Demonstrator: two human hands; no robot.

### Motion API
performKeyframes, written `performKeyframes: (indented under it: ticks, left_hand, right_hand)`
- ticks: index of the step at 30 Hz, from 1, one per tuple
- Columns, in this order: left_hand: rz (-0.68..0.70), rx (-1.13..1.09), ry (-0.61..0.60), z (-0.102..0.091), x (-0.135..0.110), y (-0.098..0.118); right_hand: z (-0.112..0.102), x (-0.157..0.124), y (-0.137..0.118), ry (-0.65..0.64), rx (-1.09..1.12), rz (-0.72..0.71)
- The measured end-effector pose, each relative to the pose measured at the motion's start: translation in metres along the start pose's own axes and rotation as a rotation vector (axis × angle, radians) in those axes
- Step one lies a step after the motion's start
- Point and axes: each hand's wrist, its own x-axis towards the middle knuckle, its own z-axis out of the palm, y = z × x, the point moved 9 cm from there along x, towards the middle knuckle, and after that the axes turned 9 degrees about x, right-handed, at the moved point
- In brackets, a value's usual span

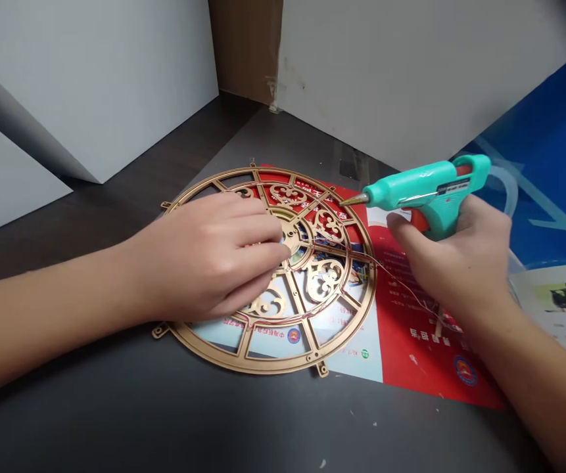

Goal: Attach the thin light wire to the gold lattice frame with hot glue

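Observation:
My right hand [470, 256] is wrapped round the grip of a turquoise glue gun [411, 187]. Its metal nozzle points left, just above the far right part of a round, gold-coloured openwork frame [258, 365] with spokes and scroll ornaments. Across the left half of that frame lies my left hand [218, 256], its fingers curled together near the hub. Their tips are partly hidden, so what they pinch cannot be made out. A thin reddish wire [401, 284] runs along the frame's ring and trails off its right side towards my right wrist.
Under the frame is a red and light-blue printed sheet [396, 355] on a dark tabletop [213, 420]. White panels [361, 79] rise behind. At the right lie a blue surface [553, 151] and another printed sheet [559, 328]; a pale curved cord [509, 187] hangs behind the glue gun.

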Motion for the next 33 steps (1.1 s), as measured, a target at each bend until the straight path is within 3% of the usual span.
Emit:
performKeyframes:
  ticks: [8,14,17,23,28,33]
  left_hand:
    - [-0.049,-0.079,0.031,0.001,0.005,0.010]
    - [0.003,-0.123,0.097,-0.003,0.004,0.013]
    - [-0.085,-0.139,0.150,-0.010,-0.001,0.005]
    - [-0.286,-0.051,0.115,-0.011,-0.010,-0.013]
    - [-0.579,0.153,-0.058,0.004,-0.024,-0.048]
    - [-0.932,0.107,-0.410,0.027,-0.050,-0.088]
  right_hand:
    - [0.011,-0.007,-0.001,-0.052,-0.004,-0.058]
    - [0.018,-0.014,-0.009,-0.131,-0.030,-0.089]
    - [0.016,-0.017,-0.014,-0.127,-0.054,-0.105]
    - [0.013,-0.013,-0.019,-0.143,-0.093,-0.137]
    - [0.017,0.000,-0.023,-0.167,-0.115,-0.185]
    - [0.011,0.001,-0.025,-0.127,-0.171,-0.183]
